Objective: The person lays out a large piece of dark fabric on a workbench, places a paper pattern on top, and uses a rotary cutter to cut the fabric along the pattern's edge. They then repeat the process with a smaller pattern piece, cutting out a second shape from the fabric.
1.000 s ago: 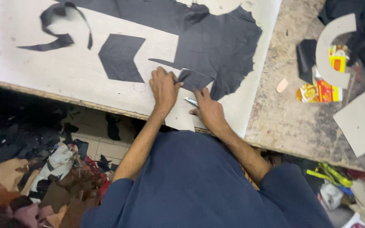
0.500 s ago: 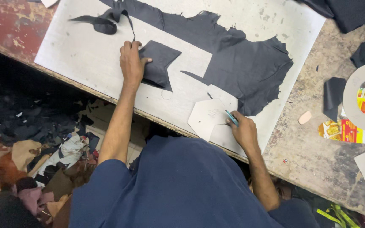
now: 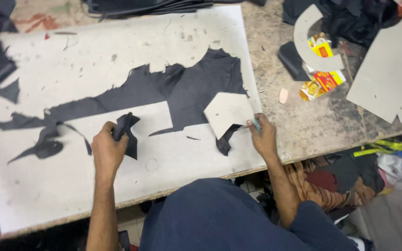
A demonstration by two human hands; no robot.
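Your left hand (image 3: 108,151) gripped a dark leather piece (image 3: 127,132); your right hand (image 3: 264,137) pinched a pentagon-shaped card template (image 3: 229,113) on the white cutting board (image 3: 70,186).

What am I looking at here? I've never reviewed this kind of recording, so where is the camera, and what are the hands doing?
The camera sits on a person's head and looks down at their own two bare hands; there is no machine. A white cutting board lies on a worn workbench, with a large sheet of dark material spread on it. The left hand grips a cut-out dark piece. The right hand rests beside a pale card template and pinches a small light-blue tool, mostly hidden. Further right lie a curved grey template and a colourful packet.
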